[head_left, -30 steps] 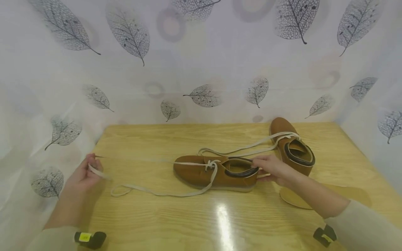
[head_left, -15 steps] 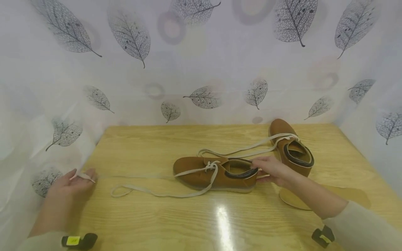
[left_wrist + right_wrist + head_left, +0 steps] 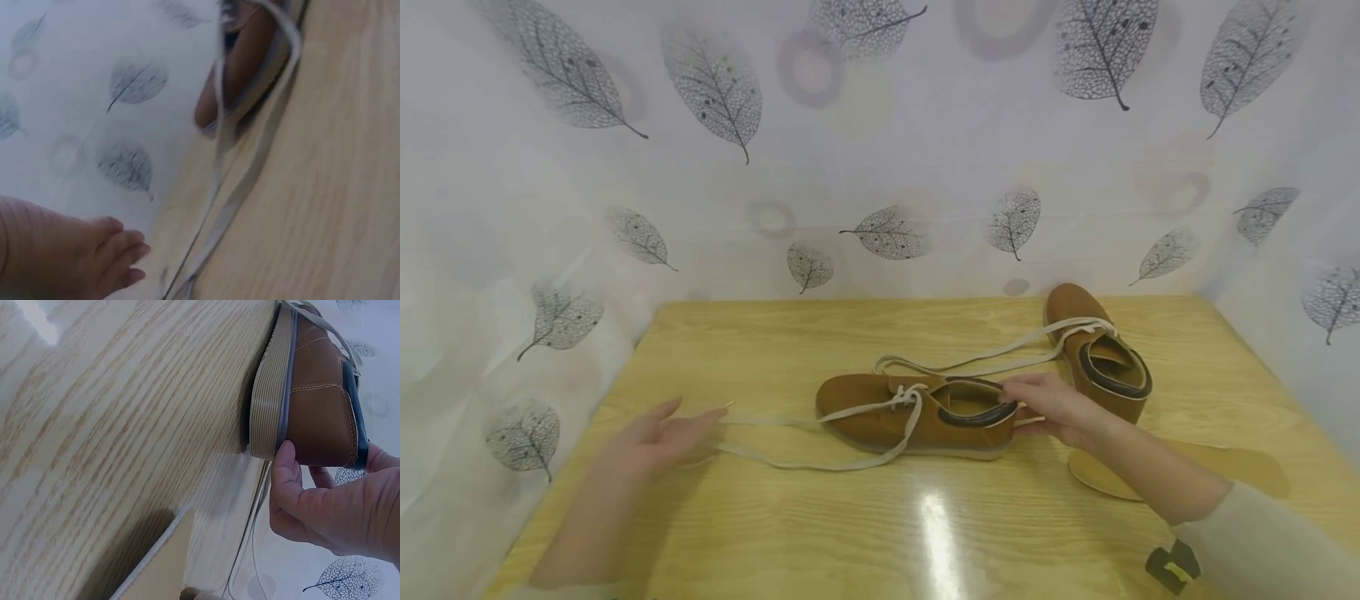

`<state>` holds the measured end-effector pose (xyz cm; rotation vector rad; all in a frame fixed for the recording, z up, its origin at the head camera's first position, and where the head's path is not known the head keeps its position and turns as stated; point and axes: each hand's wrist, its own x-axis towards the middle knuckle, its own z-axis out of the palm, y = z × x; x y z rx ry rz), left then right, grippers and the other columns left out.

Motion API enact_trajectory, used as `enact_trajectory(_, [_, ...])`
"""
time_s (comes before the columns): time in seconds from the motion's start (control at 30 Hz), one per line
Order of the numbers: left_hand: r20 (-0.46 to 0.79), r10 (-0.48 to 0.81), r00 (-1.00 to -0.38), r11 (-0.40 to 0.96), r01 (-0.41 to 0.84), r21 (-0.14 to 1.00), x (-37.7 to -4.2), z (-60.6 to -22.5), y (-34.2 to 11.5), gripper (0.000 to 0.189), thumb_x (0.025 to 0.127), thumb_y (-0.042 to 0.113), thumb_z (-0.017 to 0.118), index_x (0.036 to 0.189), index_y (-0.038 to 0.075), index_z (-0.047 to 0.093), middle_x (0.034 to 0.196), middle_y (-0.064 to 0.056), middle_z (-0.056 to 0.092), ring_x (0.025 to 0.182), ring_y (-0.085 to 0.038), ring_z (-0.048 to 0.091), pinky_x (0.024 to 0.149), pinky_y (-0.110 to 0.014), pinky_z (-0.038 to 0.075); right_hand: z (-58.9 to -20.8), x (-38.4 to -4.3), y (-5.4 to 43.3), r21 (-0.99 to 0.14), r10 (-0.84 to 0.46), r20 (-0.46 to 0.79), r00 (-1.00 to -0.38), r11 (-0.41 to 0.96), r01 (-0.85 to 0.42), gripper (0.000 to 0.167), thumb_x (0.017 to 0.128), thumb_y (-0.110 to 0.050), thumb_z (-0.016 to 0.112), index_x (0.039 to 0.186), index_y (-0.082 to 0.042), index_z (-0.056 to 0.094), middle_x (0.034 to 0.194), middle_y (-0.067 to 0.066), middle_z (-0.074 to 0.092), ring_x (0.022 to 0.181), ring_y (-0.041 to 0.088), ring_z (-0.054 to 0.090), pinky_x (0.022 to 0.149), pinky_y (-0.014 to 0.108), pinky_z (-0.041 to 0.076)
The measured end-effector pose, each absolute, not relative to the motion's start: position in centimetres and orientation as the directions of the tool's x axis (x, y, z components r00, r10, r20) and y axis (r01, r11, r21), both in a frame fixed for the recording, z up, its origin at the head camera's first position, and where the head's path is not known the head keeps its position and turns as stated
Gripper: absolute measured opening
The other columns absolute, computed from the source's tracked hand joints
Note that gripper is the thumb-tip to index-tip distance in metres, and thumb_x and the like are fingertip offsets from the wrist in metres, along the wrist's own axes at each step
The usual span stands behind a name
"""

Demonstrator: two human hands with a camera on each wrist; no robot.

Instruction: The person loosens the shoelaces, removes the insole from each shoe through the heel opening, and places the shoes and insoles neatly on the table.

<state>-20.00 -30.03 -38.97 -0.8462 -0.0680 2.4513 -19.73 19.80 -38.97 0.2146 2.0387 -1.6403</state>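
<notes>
A brown lace-up shoe [image 3: 857,408] with a dark collar lies toe-left on the wooden table. My right hand [image 3: 1052,404] grips its heel; in the right wrist view, the thumb is up at the collar and a fingertip is low by the sole. Two loose ends of its pale shoelace [image 3: 835,468] stretch left across the table. Beyond the toe, at the lace ends, is my left hand [image 3: 658,446], its fingers loosely extended. In the left wrist view, the left hand [image 3: 69,256] appears apart from the lace strands, with nothing gripped.
The matching brown shoe [image 3: 1116,404] stands at the back right, its long laces [image 3: 940,367] trailing left behind the first shoe. A tan insole [image 3: 1232,467] lies partly under my right forearm. A leaf-patterned sheet [image 3: 880,150] encloses the table's back and sides.
My left hand first held a lace end out to the left, then its fingers opened and released it. It has since moved right, toward the laces. The right hand and shoe have stayed put.
</notes>
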Motion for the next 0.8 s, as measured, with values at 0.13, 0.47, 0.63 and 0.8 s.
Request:
enact_trajectory(0.13, [-0.523,0.517,-0.677,-0.821,-0.566,-0.080,-19.9,-39.1,-27.0,0.066,0.104,0.024,0.032,0.146,0.033,-0.018,0.155,0.015,-0.012,0.142,-0.002,-0.001,0.117,-0.024,0.014,-38.9,-19.6,19.8,-0.870,-0.191,-0.474,-0.860,0.256,0.422,0.042,0.090,-0.015,0.051,0.122,0.012,0.051,0.107,0.007,0.046,0.084,0.017,0.049,0.081,0.036,0.056])
enact_trajectory(0.47, [-0.422,0.581,-0.696,-0.658,-0.706,0.260,-21.1,-37.4,-22.4,0.072,0.103,0.018,0.036,0.147,0.011,-0.020,0.157,-0.007,-0.017,0.146,-0.018,-0.005,0.118,-0.028,0.012,-38.8,-19.6,19.6,-0.872,-0.192,-0.474,-0.859,0.234,0.430,0.022,0.087,-0.012,0.053,0.101,0.002,0.062,0.104,0.006,0.046,0.082,0.016,0.051,0.081,0.036,0.056])
enact_trajectory(0.63, [-0.427,0.586,-0.688,-0.497,-0.722,0.482,-21.9,-36.9,-20.5,0.068,0.103,0.020,0.036,0.148,0.000,-0.012,0.157,-0.020,0.003,0.145,-0.027,0.011,0.116,-0.030,0.020,-38.7,-19.7,19.5,-0.868,-0.190,-0.481,-0.856,0.240,0.434,0.015,0.086,-0.012,0.053,0.092,-0.002,0.062,0.106,0.008,0.044,0.083,0.016,0.051,0.082,0.036,0.056])
enact_trajectory(0.8, [-0.448,0.565,-0.694,-0.408,-0.706,0.579,-22.4,-36.8,-19.2,0.053,0.101,0.015,0.041,0.145,-0.005,0.018,0.132,-0.023,0.050,0.115,-0.026,0.059,0.108,-0.032,0.037,-38.9,-19.7,19.6,-0.866,-0.184,-0.485,-0.855,0.234,0.441,0.021,0.087,-0.014,0.054,0.099,0.001,0.062,0.106,0.007,0.046,0.084,0.017,0.051,0.082,0.036,0.056])
